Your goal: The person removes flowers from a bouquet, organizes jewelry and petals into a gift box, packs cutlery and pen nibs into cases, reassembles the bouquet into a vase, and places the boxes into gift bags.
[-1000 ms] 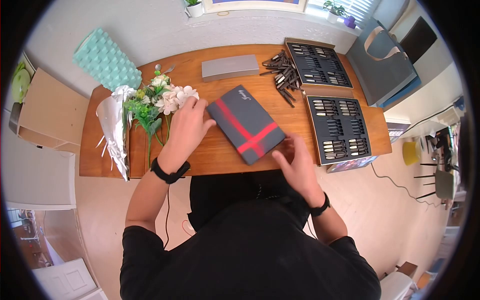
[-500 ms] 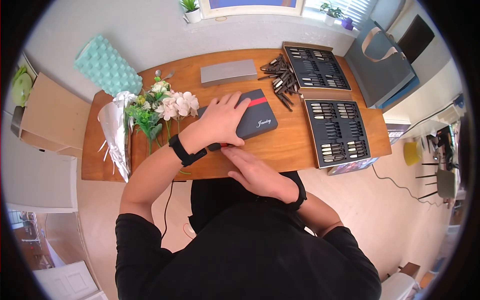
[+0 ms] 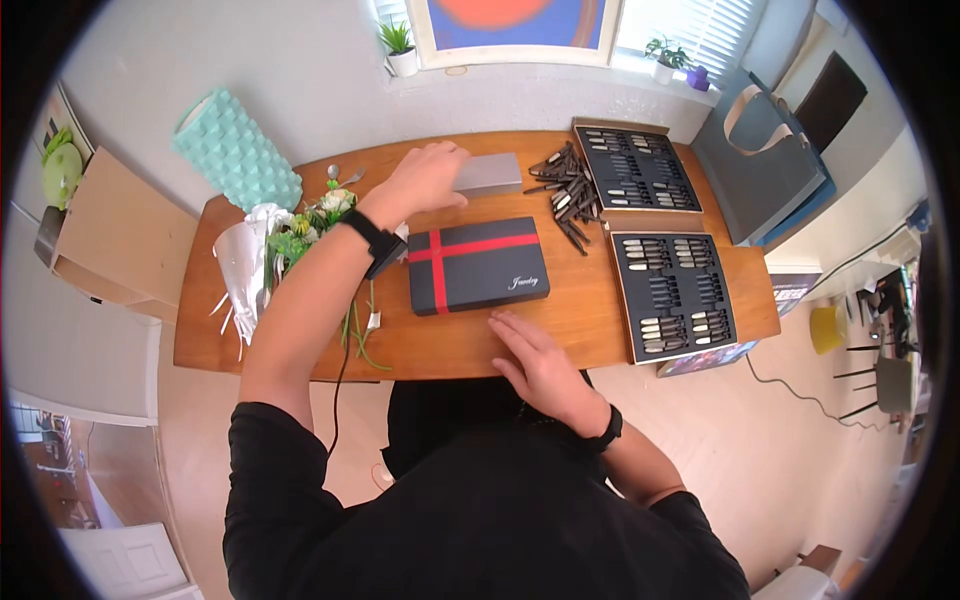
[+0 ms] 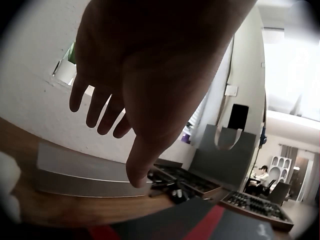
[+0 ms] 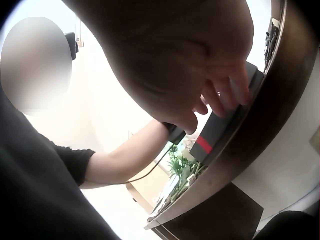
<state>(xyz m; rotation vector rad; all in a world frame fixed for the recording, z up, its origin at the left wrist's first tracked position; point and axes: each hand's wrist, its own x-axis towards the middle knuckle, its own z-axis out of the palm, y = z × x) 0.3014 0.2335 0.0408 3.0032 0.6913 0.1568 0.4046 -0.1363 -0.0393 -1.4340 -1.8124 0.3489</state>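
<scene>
A dark box with red ribbon bands and white lettering [image 3: 480,268] lies on the wooden table [image 3: 590,320]. The left hand [image 3: 425,180] reaches over the left end of a grey box [image 3: 490,174] near the wall; in the left wrist view its fingers hang spread above the grey box [image 4: 85,172], holding nothing. Just off the front edge of the dark box, the right hand [image 3: 545,375] has its fingers extended and holds nothing. The right wrist view shows that hand [image 5: 200,75] beside the ribboned box [image 5: 220,130].
Flowers [image 3: 300,235], foil wrap [image 3: 240,265] and a teal textured vase [image 3: 238,150] stand at the left. A pile of dark-handled pieces [image 3: 568,195] lies beside two cutlery trays [image 3: 672,295] on the right. A large grey bag [image 3: 765,160] is at the far right.
The dark box has turned so its long side runs along the table's front. The left hand has gone from it toward the grey box; the right hand has drawn slightly away.
</scene>
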